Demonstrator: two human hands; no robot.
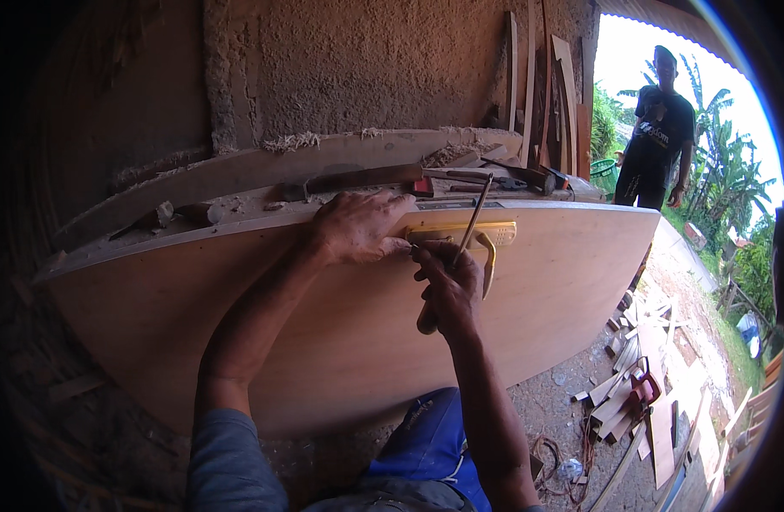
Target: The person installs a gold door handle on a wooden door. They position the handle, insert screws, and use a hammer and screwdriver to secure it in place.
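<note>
A screwdriver [473, 218] in the right hand [454, 280] crosses the gold handle [499, 232], tools [371, 177] beyond.

The lever handle [489, 266] sits near the panel's [349, 341] upper edge; behind, tools [366, 177] lie on the tabletop [254, 205].

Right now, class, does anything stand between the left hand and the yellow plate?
Nothing visible separates the left hand from the plate at its left end; farther right, the screwdriver in the right hand crosses in front.
</note>
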